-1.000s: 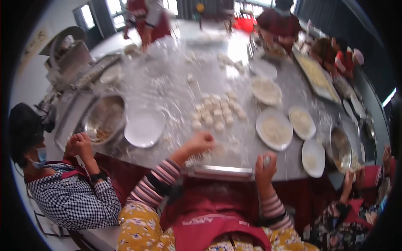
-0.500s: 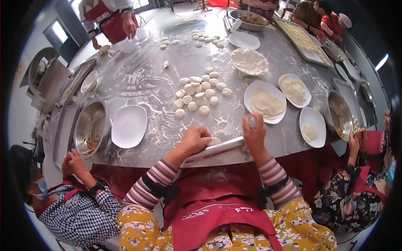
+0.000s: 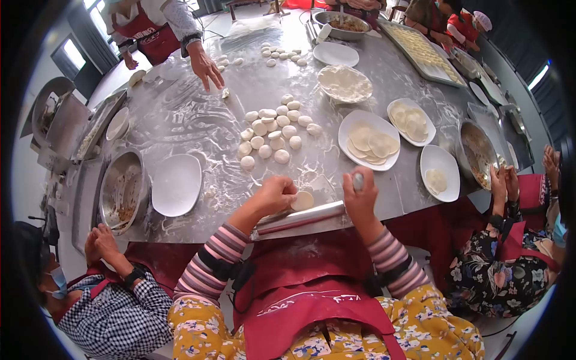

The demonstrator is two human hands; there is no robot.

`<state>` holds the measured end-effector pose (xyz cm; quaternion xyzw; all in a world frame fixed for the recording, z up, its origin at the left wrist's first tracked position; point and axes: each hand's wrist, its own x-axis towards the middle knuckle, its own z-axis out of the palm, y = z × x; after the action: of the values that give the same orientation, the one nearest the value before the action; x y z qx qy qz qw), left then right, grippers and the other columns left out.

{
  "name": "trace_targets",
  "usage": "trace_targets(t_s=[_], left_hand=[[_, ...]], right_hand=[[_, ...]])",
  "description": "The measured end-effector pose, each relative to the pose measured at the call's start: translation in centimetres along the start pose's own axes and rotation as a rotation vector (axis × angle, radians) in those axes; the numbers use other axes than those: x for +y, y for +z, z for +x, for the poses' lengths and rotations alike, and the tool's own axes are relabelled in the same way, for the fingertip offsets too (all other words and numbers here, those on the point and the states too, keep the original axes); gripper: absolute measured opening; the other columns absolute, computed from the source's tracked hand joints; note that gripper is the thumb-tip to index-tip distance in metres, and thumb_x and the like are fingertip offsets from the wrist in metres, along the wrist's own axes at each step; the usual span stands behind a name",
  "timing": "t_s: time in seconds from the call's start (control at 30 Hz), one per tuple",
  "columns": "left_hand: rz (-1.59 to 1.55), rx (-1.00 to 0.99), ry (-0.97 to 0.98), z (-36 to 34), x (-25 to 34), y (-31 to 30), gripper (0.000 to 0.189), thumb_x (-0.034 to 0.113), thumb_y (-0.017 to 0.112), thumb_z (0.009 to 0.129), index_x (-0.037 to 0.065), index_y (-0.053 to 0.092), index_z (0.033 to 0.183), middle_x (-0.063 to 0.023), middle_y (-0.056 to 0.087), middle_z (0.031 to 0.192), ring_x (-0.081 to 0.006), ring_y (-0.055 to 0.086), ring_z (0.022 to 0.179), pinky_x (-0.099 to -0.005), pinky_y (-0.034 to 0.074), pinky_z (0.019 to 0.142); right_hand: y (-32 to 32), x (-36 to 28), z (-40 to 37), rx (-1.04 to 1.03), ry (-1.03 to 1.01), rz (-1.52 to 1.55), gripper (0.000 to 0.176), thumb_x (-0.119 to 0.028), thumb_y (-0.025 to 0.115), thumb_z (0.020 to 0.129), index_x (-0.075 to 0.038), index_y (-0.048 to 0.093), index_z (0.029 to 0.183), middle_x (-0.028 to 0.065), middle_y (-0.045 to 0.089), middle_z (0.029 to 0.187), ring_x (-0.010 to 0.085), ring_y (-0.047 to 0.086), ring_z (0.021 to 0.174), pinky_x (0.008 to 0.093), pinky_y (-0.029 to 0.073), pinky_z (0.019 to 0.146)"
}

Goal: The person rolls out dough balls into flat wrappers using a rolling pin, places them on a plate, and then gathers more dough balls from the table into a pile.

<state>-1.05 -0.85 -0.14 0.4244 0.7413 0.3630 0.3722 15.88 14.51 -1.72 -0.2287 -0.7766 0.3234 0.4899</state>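
Note:
My left hand (image 3: 274, 196) is closed, its fingertips pinching the edge of a small round dough wrapper (image 3: 303, 201) on the floury steel table. A shiny metal rolling pin (image 3: 300, 218) lies along the near table edge, just in front of the wrapper. My right hand (image 3: 362, 195) is wrapped round the pin's right end, and a rounded grey tip shows at the top of the fist. Beyond my hands sits a group of dough pieces (image 3: 276, 143). To the right, a white plate (image 3: 346, 146) bears overlapping rolled wrappers (image 3: 373, 144).
An empty white plate (image 3: 177, 186) and a steel bowl of filling (image 3: 124, 192) stand to the left. Flour fills a dish (image 3: 345, 84) farther back. A co-worker's hand (image 3: 207, 69) reaches over the table. Other people sit close on both sides.
The wrapper shows more of its round face now, beside my left fingers. The rolling pin is angled less steeply. Across the table, a co-worker's hand has reached forward toward a small dough scrap.

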Motion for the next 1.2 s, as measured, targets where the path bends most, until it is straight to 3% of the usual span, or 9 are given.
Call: trace_targets(t_s=[0.07,0.17,0.33,0.5,0.6,0.8,0.87,0.97,1.2], left_hand=[[0.091,-0.003,0.041,0.3,0.4,0.2,0.011,0.008,0.061,0.08,-0.002,0.062,0.083,-0.0077,0.062,0.07,-0.0143,0.06,0.066,-0.029,0.047,0.059],[0.268,0.107,0.059,1.5,0.3,0.3,0.012,0.009,0.062,0.079,-0.002,0.062,0.085,-0.0117,0.063,0.072,-0.0173,0.06,0.068,-0.0312,0.047,0.063],[0.306,0.037,0.122,0.9,0.9,0.1,0.014,0.01,0.062,0.078,-0.001,0.061,0.086,-0.0141,0.063,0.072,-0.0204,0.061,0.068,-0.0332,0.047,0.064],[0.026,0.034,0.036,0.4,-1.1,0.9,0.015,0.011,0.062,0.079,-0.001,0.061,0.086,-0.0154,0.062,0.071,-0.0245,0.062,0.067,-0.0347,0.047,0.063],[0.147,0.059,0.048,0.6,0.3,0.9,0.017,0.014,0.061,0.081,-0.002,0.061,0.085,-0.017,0.062,0.072,-0.0262,0.061,0.066,-0.036,0.047,0.062],[0.231,0.078,0.097,1.9,0.7,1.3,0.018,0.015,0.06,0.081,-0.002,0.061,0.082,-0.0181,0.063,0.074,-0.027,0.061,0.067,-0.0373,0.046,0.063],[0.281,0.035,0.094,1.2,0.8,0.7,0.018,0.017,0.061,0.079,-0.001,0.062,0.084,-0.0215,0.063,0.082,-0.0363,0.062,0.079,-0.0412,0.047,0.069],[-0.132,0.0,-0.122,0.2,0.7,0.5,0.014,0.011,0.059,0.08,-0.002,0.062,0.084,-0.0174,0.063,0.075,-0.0253,0.062,0.068,-0.0347,0.047,0.064],[0.258,0.175,0.054,1.2,1.7,1.0,0.026,0.024,0.061,0.084,-0.002,0.061,0.084,-0.0205,0.062,0.074,-0.0291,0.059,0.066,-0.0377,0.046,0.064]], right_hand=[[2.3,0.8,2.4,0.011,-0.119,-0.014,0.024,-0.005,0.067,0.077,-0.004,0.05,0.093,0.0172,0.056,0.071,0.0374,0.057,0.061,0.0407,0.045,0.053],[5.2,0.9,4.9,-0.063,-0.082,0.02,0.024,-0.006,0.067,0.077,-0.004,0.05,0.094,0.0181,0.056,0.071,0.0378,0.057,0.063,0.041,0.045,0.054],[2.1,0.5,2.2,-0.019,-0.091,-0.042,0.022,-0.006,0.066,0.078,-0.004,0.05,0.092,0.0175,0.056,0.072,0.0376,0.058,0.064,0.0401,0.046,0.055],[-0.5,-0.6,-0.5,-0.003,0.089,0.062,0.022,-0.006,0.066,0.078,-0.004,0.05,0.093,0.0169,0.055,0.072,0.0375,0.057,0.062,0.0394,0.045,0.054],[2.8,0.5,2.7,0.036,-0.142,-0.051,0.023,-0.006,0.066,0.078,-0.004,0.049,0.094,0.0185,0.056,0.071,0.0379,0.057,0.06,0.0402,0.045,0.053],[3.1,0.3,3.0,0.013,-0.095,0.001,0.023,-0.005,0.066,0.078,-0.005,0.049,0.093,0.0184,0.056,0.071,0.0389,0.057,0.062,0.0403,0.045,0.054],[0.8,-0.5,1.1,0.045,-0.089,-0.021,0.022,-0.004,0.066,0.078,-0.005,0.049,0.092,0.0165,0.055,0.071,0.0369,0.056,0.059,0.0391,0.045,0.054],[-1.3,-1.7,-1.0,0.02,0.065,0.047,0.021,-0.003,0.066,0.078,-0.004,0.049,0.091,0.0158,0.055,0.071,0.0355,0.056,0.058,0.0385,0.045,0.054],[5.3,0.7,4.7,-0.002,-0.12,0.022,0.023,-0.006,0.065,0.079,-0.004,0.049,0.095,0.0198,0.056,0.071,0.0398,0.057,0.062,0.0427,0.044,0.054]])
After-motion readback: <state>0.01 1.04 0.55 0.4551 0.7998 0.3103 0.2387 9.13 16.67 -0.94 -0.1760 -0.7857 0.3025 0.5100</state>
